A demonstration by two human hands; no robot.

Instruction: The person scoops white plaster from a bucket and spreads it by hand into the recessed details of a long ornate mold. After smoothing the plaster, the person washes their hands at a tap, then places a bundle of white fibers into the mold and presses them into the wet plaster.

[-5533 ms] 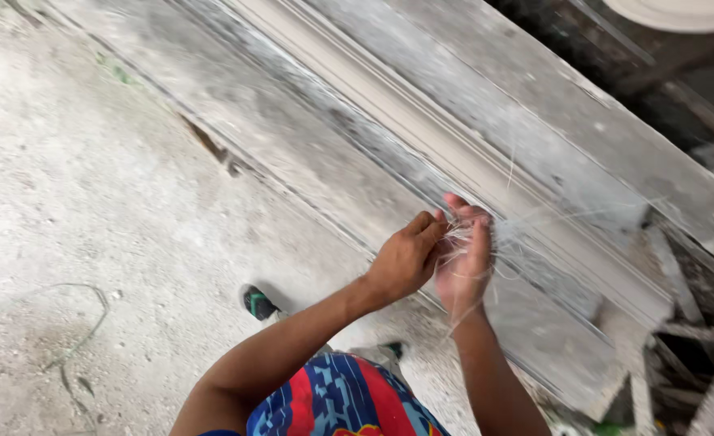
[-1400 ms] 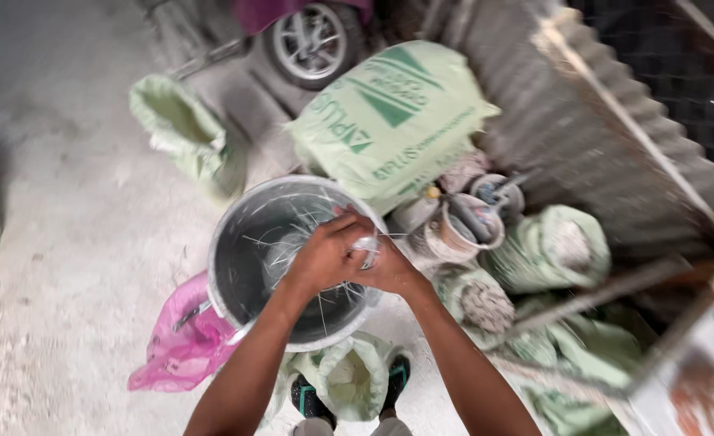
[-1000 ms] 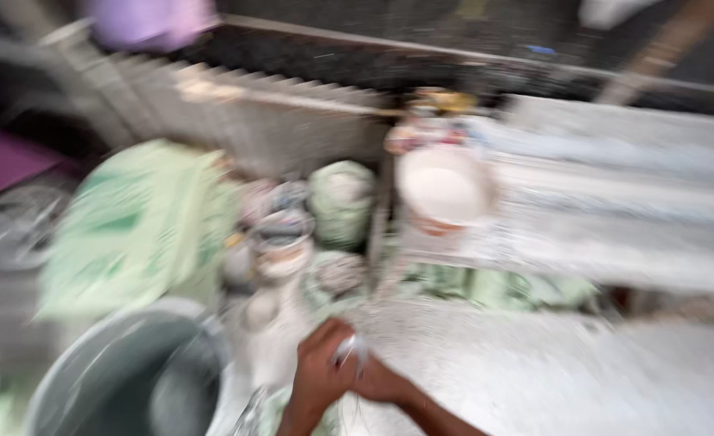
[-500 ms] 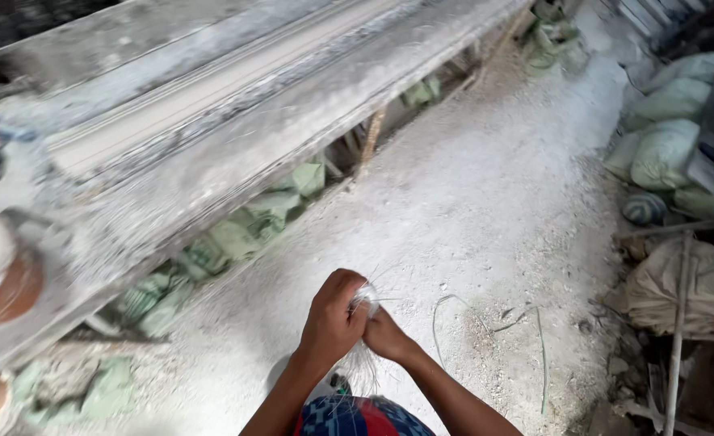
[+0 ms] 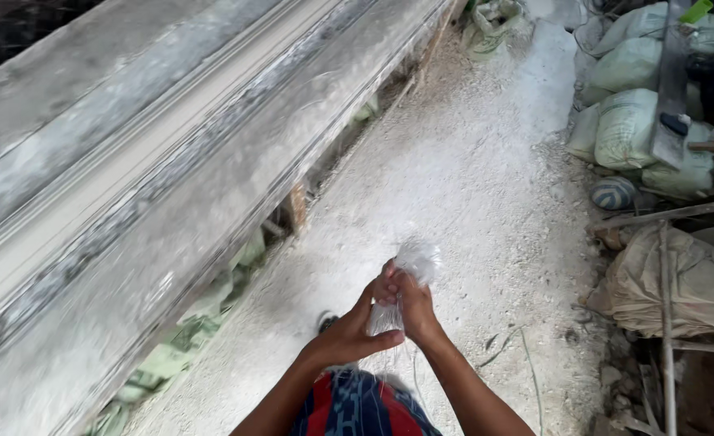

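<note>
A long grey workbench [image 5: 155,186], dusted with white powder and carrying a pale moulded strip [image 5: 123,173] along its length, fills the left side and runs diagonally toward the top. Beneath its near edge lie crumpled green sacks [image 5: 203,323] and a wooden leg [image 5: 296,206]. To the right of the bench stretches a powder-covered floor [image 5: 470,186], on which the person stands.

Low in the middle, over the floor and clear of the bench edge, the left hand [image 5: 350,335] and the right hand [image 5: 409,303] meet. Both are closed together around a bundle of white fibre [image 5: 415,262]: the left hand cups it from below with the fingers curled, and the right hand grips it from the side. A frayed tuft of the bundle stands above the knuckles, and thin strands hang below the wrists. A patterned red and blue garment [image 5: 361,408] shows at the bottom edge.

At the right edge, filled pale sacks [image 5: 632,121] are stacked near the top corner, a large tan sack [image 5: 684,282] lies lower down, and thin metal rods [image 5: 664,323] cross it.
</note>
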